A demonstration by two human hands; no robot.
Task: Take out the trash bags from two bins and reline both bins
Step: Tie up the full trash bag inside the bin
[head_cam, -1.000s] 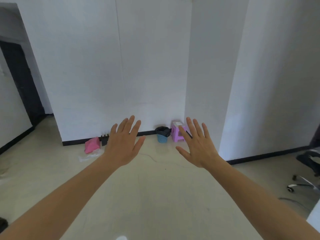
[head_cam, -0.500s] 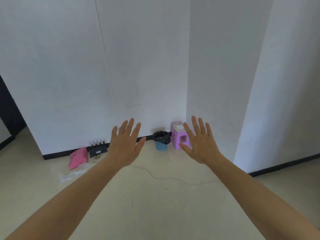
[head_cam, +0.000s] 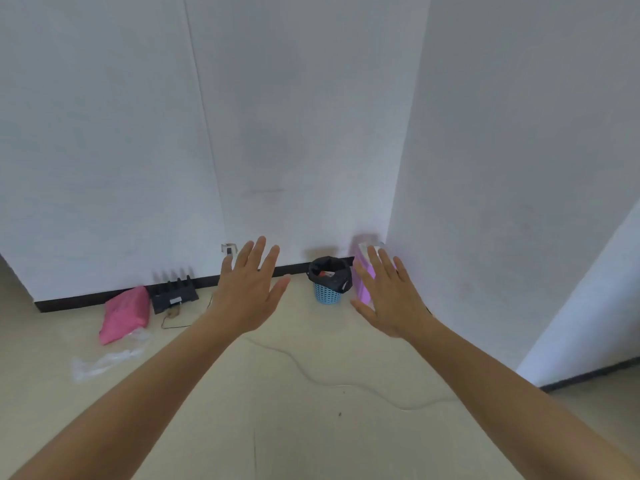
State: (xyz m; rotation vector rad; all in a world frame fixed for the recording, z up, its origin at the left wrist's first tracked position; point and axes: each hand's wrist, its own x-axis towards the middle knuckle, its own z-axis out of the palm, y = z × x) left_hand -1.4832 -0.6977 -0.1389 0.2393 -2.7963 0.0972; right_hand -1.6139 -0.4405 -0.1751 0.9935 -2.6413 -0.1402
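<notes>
A small blue mesh bin [head_cam: 327, 294] stands on the floor against the white wall, lined with a black trash bag [head_cam: 329, 273] that holds some litter. My left hand [head_cam: 251, 289] is stretched out in front of me, fingers spread and empty, to the left of the bin and nearer to me. My right hand [head_cam: 386, 296] is likewise open and empty, to the right of the bin. Only this one bin is in view.
A purple plastic stool [head_cam: 363, 271] stands in the corner behind my right hand. A pink bag [head_cam: 124, 315], a black router [head_cam: 175, 296] and clear plastic film [head_cam: 104, 358] lie at the left by the wall. A thin cable [head_cam: 311, 374] snakes across the beige floor.
The view has moved closer to the wall and turned slightly; the bin and stool look larger. The doorway at left has slid out of view. Both hands stay open and raised.
</notes>
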